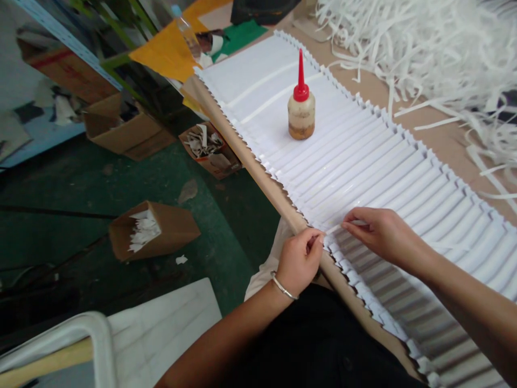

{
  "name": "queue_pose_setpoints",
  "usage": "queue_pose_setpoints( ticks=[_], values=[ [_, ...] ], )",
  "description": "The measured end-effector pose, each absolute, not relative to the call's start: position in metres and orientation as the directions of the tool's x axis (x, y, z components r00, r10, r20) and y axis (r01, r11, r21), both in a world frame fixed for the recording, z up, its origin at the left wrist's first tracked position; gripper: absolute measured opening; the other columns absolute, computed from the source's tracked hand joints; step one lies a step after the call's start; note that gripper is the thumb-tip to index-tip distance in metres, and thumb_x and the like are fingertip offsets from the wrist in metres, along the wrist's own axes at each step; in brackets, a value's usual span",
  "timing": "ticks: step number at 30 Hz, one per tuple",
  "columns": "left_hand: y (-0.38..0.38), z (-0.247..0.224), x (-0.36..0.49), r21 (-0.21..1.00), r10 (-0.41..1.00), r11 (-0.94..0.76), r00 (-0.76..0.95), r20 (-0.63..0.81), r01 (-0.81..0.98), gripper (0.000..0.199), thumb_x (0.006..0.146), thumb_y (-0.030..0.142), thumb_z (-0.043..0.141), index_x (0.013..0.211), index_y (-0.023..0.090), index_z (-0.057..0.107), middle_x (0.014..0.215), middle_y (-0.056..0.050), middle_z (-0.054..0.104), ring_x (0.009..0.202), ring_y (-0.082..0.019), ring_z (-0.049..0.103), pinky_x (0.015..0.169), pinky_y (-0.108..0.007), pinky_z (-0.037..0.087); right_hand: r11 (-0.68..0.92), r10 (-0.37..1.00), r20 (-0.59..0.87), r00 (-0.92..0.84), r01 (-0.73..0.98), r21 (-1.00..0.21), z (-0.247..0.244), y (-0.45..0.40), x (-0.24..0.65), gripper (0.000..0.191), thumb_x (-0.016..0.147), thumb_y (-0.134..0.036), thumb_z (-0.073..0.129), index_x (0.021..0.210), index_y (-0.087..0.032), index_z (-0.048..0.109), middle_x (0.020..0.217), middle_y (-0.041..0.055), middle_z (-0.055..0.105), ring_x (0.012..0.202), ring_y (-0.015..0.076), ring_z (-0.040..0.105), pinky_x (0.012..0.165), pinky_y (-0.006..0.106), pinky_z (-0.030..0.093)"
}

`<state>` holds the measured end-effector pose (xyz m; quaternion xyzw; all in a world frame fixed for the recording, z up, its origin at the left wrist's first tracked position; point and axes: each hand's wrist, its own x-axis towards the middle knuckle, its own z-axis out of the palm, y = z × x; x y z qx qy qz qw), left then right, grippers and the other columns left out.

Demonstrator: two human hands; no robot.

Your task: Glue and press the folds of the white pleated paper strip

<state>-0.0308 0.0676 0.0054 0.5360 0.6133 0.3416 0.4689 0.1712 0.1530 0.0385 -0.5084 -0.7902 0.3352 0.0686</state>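
Observation:
Between my two hands runs a short white strip [333, 230], close to the near edge of a long row of overlapping white sheets [355, 156]. My left hand [301, 256], with a bangle on the wrist, pinches the strip's end at the table edge. The fingertips of my right hand [374, 231] are closed on its other end, just above the sheets. Farther along the row stands a glue bottle [301, 116] with a red pointed cap, upright and partly filled with brownish liquid. Two loose white strips lie across the sheets beyond it.
A large heap of white strips [424, 48] covers the table's far side. Cardboard boxes with white scraps [177, 231] stand on the green floor at left. A clear plastic bottle [186, 29] is at the table's far end. A white seat [161, 323] is at lower left.

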Motion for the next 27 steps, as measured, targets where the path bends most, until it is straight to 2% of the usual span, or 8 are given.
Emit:
queue_pose_setpoints(
  ticks=[6, 11, 15, 19, 22, 27],
  values=[
    [0.06, 0.004, -0.043, 0.867, 0.997, 0.067, 0.002, -0.078, 0.493, 0.02, 0.099, 0.024, 0.053, 0.104, 0.017, 0.071, 0.091, -0.005, 0.076, 0.08, -0.016, 0.069, 0.074, -0.026, 0.052, 0.276, 0.846, -0.257, -0.467, 0.797, -0.537, 0.037, 0.167, 0.168, 0.024, 0.092, -0.041, 0.056, 0.085, -0.023, 0.07, 0.078, 0.0029, 0.075, 0.067, 0.0194, 0.067, 0.062, 0.03, 0.044],
    [0.056, 0.005, -0.042, 0.763, 0.989, -0.139, 0.131, 0.072, 0.631, 0.027, 0.103, 0.021, 0.046, 0.117, 0.016, 0.067, 0.105, -0.007, 0.076, 0.091, -0.017, 0.071, 0.084, -0.028, 0.054, 0.272, 0.86, -0.261, -0.439, 0.826, -0.493, 0.036, 0.17, 0.168, 0.023, 0.092, -0.04, 0.057, 0.086, -0.024, 0.071, 0.077, 0.0024, 0.075, 0.068, 0.0192, 0.066, 0.063, 0.03, 0.044],
    [0.059, 0.006, -0.039, 0.547, 0.961, -0.27, 0.259, 0.098, 0.792, 0.036, 0.103, 0.02, 0.042, 0.132, 0.02, 0.063, 0.093, -0.005, 0.073, 0.082, -0.018, 0.069, 0.074, -0.03, 0.055, 0.276, 0.867, -0.25, -0.43, 0.834, -0.478, 0.035, 0.171, 0.167, 0.022, 0.092, -0.039, 0.058, 0.086, -0.023, 0.072, 0.073, 0.0021, 0.074, 0.066, 0.0181, 0.065, 0.062, 0.029, 0.043],
    [0.063, 0.006, -0.035, 0.366, 0.947, -0.319, 0.312, 0.08, 0.874, 0.041, 0.102, 0.02, 0.044, 0.141, 0.023, 0.058, 0.086, -0.003, 0.068, 0.073, -0.018, 0.065, 0.063, -0.032, 0.052, 0.27, 0.872, -0.254, -0.418, 0.845, -0.462, 0.037, 0.172, 0.166, 0.02, 0.091, -0.037, 0.059, 0.086, -0.023, 0.072, 0.073, 0.0022, 0.073, 0.065, 0.0177, 0.065, 0.062, 0.029, 0.042],
    [0.065, 0.004, -0.032, 0.309, 0.946, -0.323, 0.315, 0.077, 0.895, 0.043, 0.102, 0.021, 0.045, 0.144, 0.024, 0.055, 0.086, -0.002, 0.067, 0.073, -0.018, 0.064, 0.063, -0.032, 0.05, 0.261, 0.863, -0.279, -0.422, 0.844, -0.469, 0.036, 0.173, 0.165, 0.021, 0.092, -0.037, 0.059, 0.086, -0.023, 0.072, 0.074, 0.0024, 0.073, 0.064, 0.0174, 0.064, 0.061, 0.029, 0.041],
    [0.067, 0.002, -0.029, 0.284, 0.951, -0.309, 0.303, 0.063, 0.908, 0.042, 0.102, 0.022, 0.047, 0.143, 0.023, 0.056, 0.087, -0.002, 0.066, 0.072, -0.018, 0.063, 0.061, -0.032, 0.049, 0.279, 0.867, -0.277, -0.415, 0.864, -0.419, 0.032, 0.171, 0.163, 0.02, 0.092, -0.037, 0.058, 0.088, -0.023, 0.071, 0.077, 0.0032, 0.074, 0.068, 0.0196, 0.067, 0.063, 0.03, 0.043]
  ],
)
